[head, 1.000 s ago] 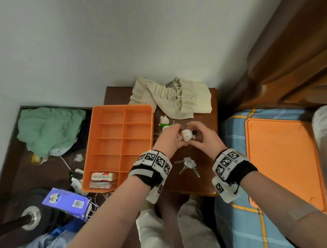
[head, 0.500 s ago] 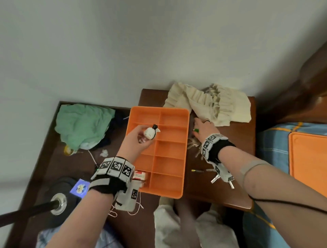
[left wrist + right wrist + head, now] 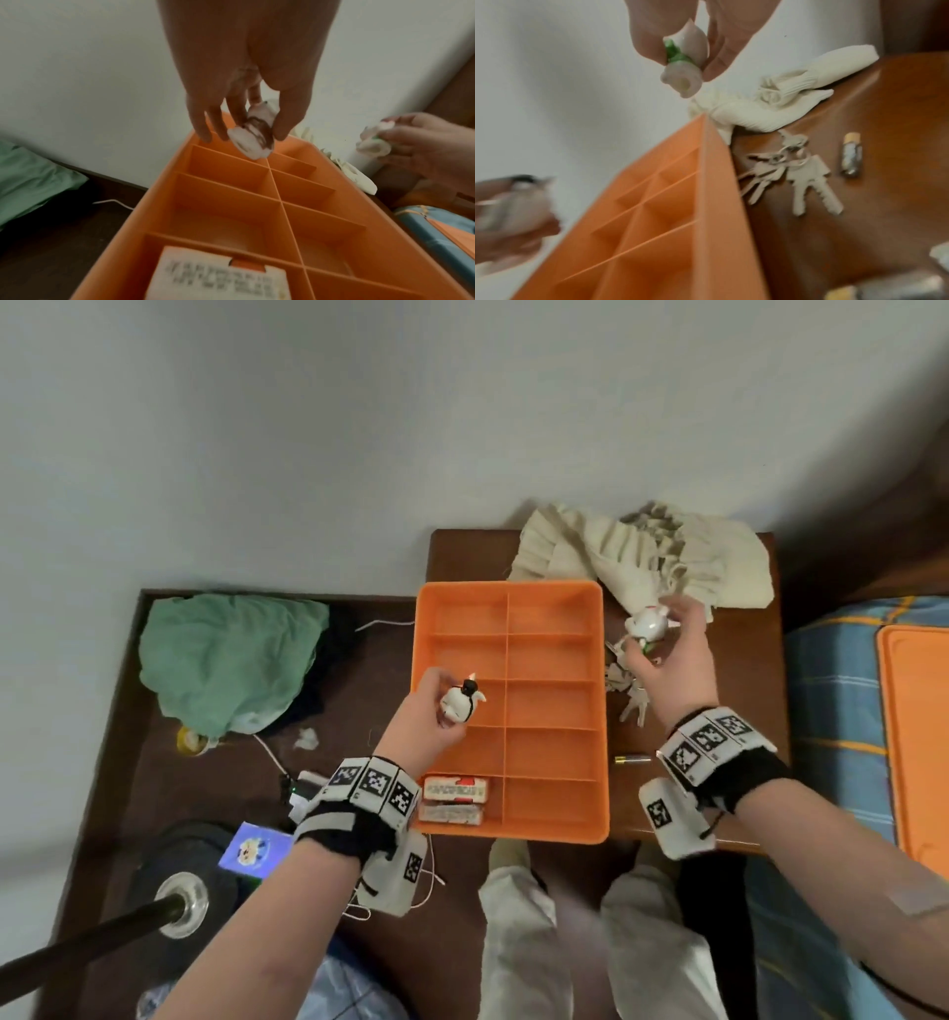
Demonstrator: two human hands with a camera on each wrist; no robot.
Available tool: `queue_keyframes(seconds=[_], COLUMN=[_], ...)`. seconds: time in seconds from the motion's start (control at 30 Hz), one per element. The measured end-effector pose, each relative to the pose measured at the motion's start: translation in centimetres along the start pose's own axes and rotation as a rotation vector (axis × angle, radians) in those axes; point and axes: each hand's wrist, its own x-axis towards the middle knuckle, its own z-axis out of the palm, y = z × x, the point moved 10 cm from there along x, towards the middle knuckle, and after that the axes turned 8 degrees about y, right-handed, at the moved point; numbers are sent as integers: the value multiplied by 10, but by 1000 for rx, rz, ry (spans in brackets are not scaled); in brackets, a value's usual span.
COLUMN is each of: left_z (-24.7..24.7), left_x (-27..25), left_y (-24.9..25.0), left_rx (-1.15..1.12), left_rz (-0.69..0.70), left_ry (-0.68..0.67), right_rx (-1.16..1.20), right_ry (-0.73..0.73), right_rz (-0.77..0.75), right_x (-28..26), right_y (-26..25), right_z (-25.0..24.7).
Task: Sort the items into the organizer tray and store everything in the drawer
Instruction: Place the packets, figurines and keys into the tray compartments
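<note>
Head view showed the left hand [image 3: 429,719] pinching a white figurine with black markings [image 3: 460,702] above the left column of the orange organizer tray [image 3: 552,832] — held clear of the dividers. To the right, the right hand [image 3: 670,654] gripped a white figurine with a green collar [image 3: 648,625] over the counter [image 3: 739,690], just beside the tray. Keys [image 3: 632,698] and a battery [image 3: 632,759] lay below it — two small boxes [image 3: 454,798] sat in the tray's near-left compartment.

Both hands [image 3: 429,711] [image 3: 667,654] raised, fingers seemingly pinched.
</note>
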Motion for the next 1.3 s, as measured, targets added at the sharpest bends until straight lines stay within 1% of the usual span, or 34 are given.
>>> queue_keyframes(seconds=[0.07, 0.13, 0.2, 0.23, 0.3, 0.4, 0.47, 0.57, 0.7, 0.73, 0.87, 0.97, 1.03, 1.13, 1.2, 1.3], left_z=[-5, -5, -2, 0, 8, 23, 31, 38, 44, 45, 43, 40, 39, 41, 42, 44], left_x=[-1, -3, -5, -6, -8, -12, -12, -7, -4, -4, -5, -8, -11, -14, -15, -15], left_y=[-8, -14, -19, -20, -24, -27, -28, -31, -37, -38, -42, -39, -38, -39, -40, -42], left_rx=[103, 173, 157, 161, 212, 407, 527, 643, 732, 737, 717, 683, 674, 666, 685, 701], left_rz=[22, 45, 39, 36, 50, 115, 166, 201, 227, 233, 219, 247, 280, 295, 307, 317], left_ry=[14, -9, -57, -81, -139, -234, -282, -348, -441, -444, -424, -361, -329, -311, -299, -298], right_rx=[132, 190, 143, 103, 25, -93, -168, -303, -391, -395, -295, -239, -254, -397, -408, -384], right_ry=[-45, -155, -274, -311, -334, -339, -359, -359, -243, -227, -284, -286, -325, -413, -423, -407], right_rz=[16, 36, 77, 110, 171, 224, 187, 31, -72, -66, 86, 132, 124, 44, 23, 42], right_x=[-36, -72, -102, -114, -130, -138, -140, -141, -134, -132, -135, -138, -141, -146, -146, -144], right_y=[-15, -19, -15, -10, 4, 21, 24, 16, 9, 9, 20, 21, 19, 14, 11, 11], right_z=[12, 40, 74, 89, 110, 127, 134, 140, 137, 137, 146, 144, 143, 146, 147, 146])
